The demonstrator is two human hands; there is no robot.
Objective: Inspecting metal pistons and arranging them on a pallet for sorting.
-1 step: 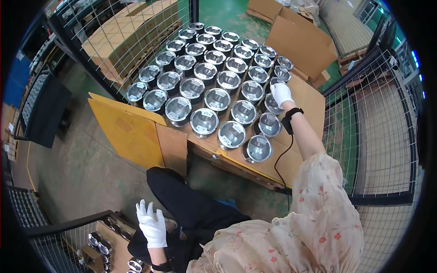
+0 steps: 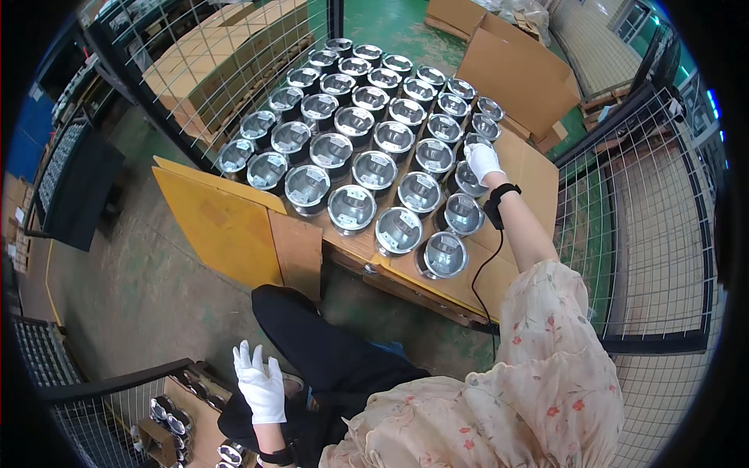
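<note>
Rows of engine pistons (image 2: 352, 209), with shiny silver crowns and dark sides, stand upright on a cardboard-topped surface (image 2: 521, 203). My right hand (image 2: 484, 160), in a white glove, reaches out to the right-hand row. Its bent fingers close on the rim of a piston (image 2: 477, 140), whose near side they partly cover. Just below that wrist stands another piston (image 2: 470, 181). Low in the picture, my left hand (image 2: 261, 384), also gloved in white, is raised away from the pistons. Its fingers are spread and it holds nothing.
A yellow-faced board (image 2: 218, 226) juts out at the stack's near left. Wire mesh panels (image 2: 647, 234) flank it. From my right wristband (image 2: 499, 204) hangs a black cord (image 2: 474, 285). More pistons (image 2: 178, 423) lie in a mesh cage at lower left. Cardboard boxes (image 2: 519, 70) stand behind.
</note>
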